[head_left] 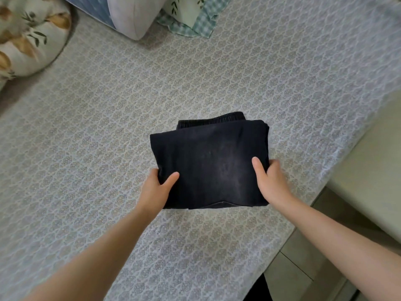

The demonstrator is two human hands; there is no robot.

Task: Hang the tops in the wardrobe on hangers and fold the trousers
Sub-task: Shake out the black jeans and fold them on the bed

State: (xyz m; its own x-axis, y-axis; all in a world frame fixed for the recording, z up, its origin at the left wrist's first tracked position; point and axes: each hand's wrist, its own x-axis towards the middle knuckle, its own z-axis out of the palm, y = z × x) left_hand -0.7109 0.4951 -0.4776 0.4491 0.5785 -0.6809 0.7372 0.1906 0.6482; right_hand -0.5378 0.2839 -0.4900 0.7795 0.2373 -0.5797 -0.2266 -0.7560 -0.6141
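Head view: my left hand (158, 187) and right hand (270, 181) pinched folded, seemingly limp black trousers (208, 157) at eight and four o'clock

A: Supporting surface?
B: A bed (86, 131). A grey-blue spread with a repeating medallion print is covering it, and it is filling most of the view.
A: What is lying on it?
B: Near the middle, dark trousers (208, 161) are resting folded on the spread, elastic waistband showing at the far edge. At the far left, a round floral cushion (28, 35) is sitting. Along the far edge a pale grey pillow (134, 16) is lying against a blue quilted bundle (93, 7), with a green gingham-trimmed pillow (191, 20) just beside it on the right.
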